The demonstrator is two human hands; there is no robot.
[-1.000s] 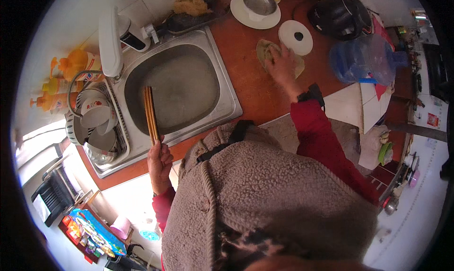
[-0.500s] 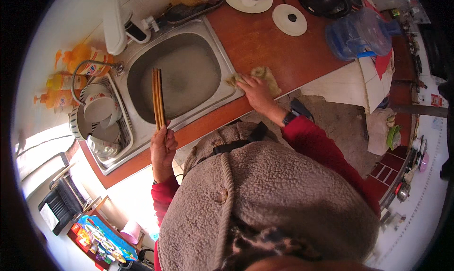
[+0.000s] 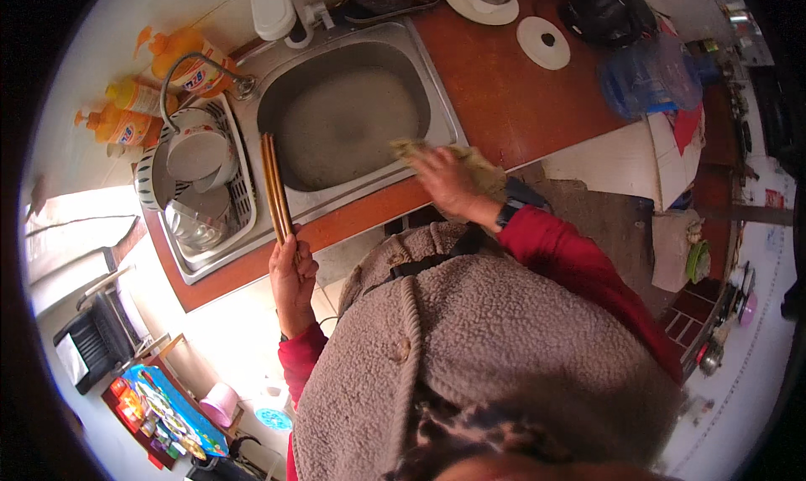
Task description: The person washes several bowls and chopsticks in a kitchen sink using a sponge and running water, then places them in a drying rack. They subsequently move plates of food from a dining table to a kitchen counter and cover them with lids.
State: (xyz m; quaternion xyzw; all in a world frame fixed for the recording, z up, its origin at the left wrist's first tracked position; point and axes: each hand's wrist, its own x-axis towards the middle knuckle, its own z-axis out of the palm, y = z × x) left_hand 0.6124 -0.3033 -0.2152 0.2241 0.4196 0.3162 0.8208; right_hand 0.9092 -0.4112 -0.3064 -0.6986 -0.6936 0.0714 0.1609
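Observation:
My left hand (image 3: 294,275) is closed around the lower ends of several brown wooden chopsticks (image 3: 274,187), which point up and away over the near-left rim of the sink (image 3: 445,103). The metal basin beneath looks wet inside. Fingers stretched out, my right hand (image 3: 449,183) presses a yellowish-green cloth (image 3: 485,172) against the sink's near-right rim and the counter edge. Part of the cloth is hidden under the palm, and the hand is slightly blurred.
Left of the basin stands a dish rack (image 3: 243,179) with bowls, beside orange pump bottles (image 3: 197,57). On the red-brown counter (image 3: 495,95) are a white lid (image 3: 543,44) and a plate (image 3: 478,9) with a bowl. A blue water jug (image 3: 642,82) stands at the right.
My right hand has slid the cloth from the counter by the sink's right corner leftward along the near rim. My left hand still holds the chopsticks, now further left relative to the basin.

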